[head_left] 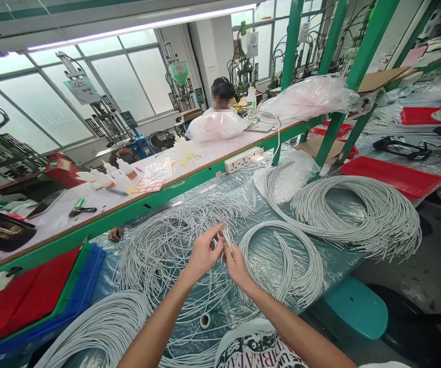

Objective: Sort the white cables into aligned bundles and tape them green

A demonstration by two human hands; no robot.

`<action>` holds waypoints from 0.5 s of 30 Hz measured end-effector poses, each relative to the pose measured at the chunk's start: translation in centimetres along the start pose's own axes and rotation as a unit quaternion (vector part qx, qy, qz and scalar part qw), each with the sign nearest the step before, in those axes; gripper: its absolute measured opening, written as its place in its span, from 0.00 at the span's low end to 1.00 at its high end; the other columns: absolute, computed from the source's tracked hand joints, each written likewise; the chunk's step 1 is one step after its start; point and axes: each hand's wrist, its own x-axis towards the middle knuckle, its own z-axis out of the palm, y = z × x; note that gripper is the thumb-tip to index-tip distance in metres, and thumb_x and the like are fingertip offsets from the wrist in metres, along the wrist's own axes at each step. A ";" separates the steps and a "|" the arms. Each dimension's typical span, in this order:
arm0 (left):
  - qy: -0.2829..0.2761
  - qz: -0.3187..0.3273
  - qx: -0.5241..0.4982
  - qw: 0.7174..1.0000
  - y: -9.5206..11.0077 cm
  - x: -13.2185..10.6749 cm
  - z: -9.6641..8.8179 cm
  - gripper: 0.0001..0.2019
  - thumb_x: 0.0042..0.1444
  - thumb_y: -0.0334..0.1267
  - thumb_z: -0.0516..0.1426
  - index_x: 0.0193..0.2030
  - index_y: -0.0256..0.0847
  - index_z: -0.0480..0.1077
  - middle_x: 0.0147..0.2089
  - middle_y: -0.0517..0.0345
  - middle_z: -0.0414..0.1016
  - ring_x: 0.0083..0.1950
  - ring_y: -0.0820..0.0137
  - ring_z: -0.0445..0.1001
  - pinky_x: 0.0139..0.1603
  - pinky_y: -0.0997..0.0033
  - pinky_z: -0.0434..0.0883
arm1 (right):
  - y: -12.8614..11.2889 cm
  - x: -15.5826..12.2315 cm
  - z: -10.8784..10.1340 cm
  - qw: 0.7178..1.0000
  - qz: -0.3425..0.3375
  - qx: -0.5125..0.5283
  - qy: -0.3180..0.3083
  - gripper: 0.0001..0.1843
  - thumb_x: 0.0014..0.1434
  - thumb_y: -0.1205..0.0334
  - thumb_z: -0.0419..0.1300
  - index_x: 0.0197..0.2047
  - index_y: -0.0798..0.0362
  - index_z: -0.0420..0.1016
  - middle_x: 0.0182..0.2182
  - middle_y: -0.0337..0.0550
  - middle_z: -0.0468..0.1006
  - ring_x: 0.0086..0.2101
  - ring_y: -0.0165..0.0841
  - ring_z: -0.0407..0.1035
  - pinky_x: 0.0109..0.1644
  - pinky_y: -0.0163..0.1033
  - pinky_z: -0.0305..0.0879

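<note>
My left hand (205,250) and my right hand (237,262) meet above the middle of the table. Between them a small bunch of thin light-grey cable ends (227,236) points up and away from me. The right hand grips this bunch, thumb along it. My left hand's fingers close round the cables from the other side, its index finger stretched out; the exact grip is partly hidden. Behind and left of the hands spreads a loose, tangled heap of grey cables (159,237). Just right of them lies a neater cable coil (314,266).
A large cable coil (400,220) hangs over the table's right edge; another coil (101,317) lies front left. Stacked red, green and blue trays (24,301) stand left. A tape roll (205,320) is near me. Behind is a green-edged shelf with a power strip (243,159).
</note>
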 end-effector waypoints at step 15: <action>0.138 -0.005 0.015 0.990 -2.5 -0.6 1.7 0.17 0.63 0.44 0.53 0.54 0.41 0.73 0.42 0.52 0.79 0.32 0.71 0.73 0.34 0.70 0.71 | -0.2 0.5 0.2 0.997 -0.021 -0.063 0.037 0.19 0.67 0.49 0.50 0.31 0.52 0.70 0.30 0.43 0.70 0.31 0.35 0.64 0.34 0.38 0.59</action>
